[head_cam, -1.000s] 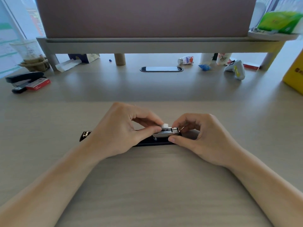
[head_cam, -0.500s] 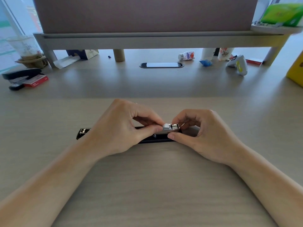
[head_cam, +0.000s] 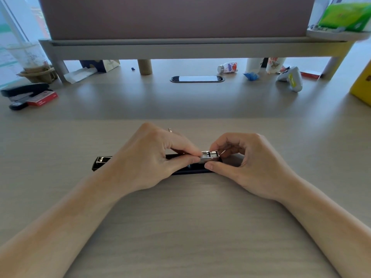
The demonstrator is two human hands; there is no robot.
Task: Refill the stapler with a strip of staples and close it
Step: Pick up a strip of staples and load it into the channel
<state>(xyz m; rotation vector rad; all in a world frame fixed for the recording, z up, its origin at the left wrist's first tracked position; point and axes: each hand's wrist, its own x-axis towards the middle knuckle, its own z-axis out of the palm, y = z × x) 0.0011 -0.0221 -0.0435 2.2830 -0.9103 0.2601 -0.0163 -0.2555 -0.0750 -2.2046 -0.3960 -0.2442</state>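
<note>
A black stapler [head_cam: 101,162] lies opened flat along the desk, its long body mostly hidden under my hands. Its silver metal magazine [head_cam: 209,156] shows between my fingertips at the middle. My left hand [head_cam: 148,159] pinches the magazine from the left with thumb and forefinger. My right hand [head_cam: 249,163] holds the magazine's right end, thumb pressed against the black base below it. I cannot tell whether a staple strip lies inside the channel.
A second black stapler [head_cam: 23,93] and a red staple box [head_cam: 43,98] sit at the far left. A raised monitor shelf [head_cam: 180,49] spans the back. A small bottle [head_cam: 227,68], a white game controller [head_cam: 292,79] and a yellow box [head_cam: 361,87] stand at the back right.
Both hands stay on the stapler. The small white piece seen above the magazine a second ago is gone from view, and the left fingertips now sit lower on the silver channel.
</note>
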